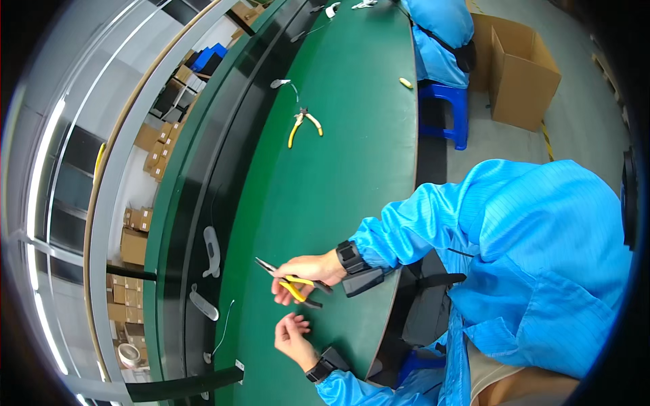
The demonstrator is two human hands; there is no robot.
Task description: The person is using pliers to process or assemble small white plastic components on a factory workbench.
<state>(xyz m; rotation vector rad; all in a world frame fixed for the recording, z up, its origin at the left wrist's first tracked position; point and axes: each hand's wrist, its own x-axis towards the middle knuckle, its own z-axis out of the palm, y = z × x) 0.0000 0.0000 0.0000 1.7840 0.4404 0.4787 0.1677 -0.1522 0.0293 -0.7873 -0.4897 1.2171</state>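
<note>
My right hand [313,269] is closed around a pair of long-nose pliers [295,289] with yellow-and-black handles, above the green tabletop [338,196]. Their metal jaws point away from me to the upper left. Just below, my left hand [296,342] has its fingers curled in; whatever they may hold is too small or hidden to see. A thin pale cable [225,328] lies a little way beyond the left hand. Both wrists wear black straps with dark blocks attached.
Two elongated grey-white handheld pieces [212,250] [204,303] rest on the black ledge [220,169]. Yellow-handled cutters [304,126] lie farther along the table. A co-worker in blue [440,40] sits at the far end by a blue stool [443,111] and an open cardboard box [518,84].
</note>
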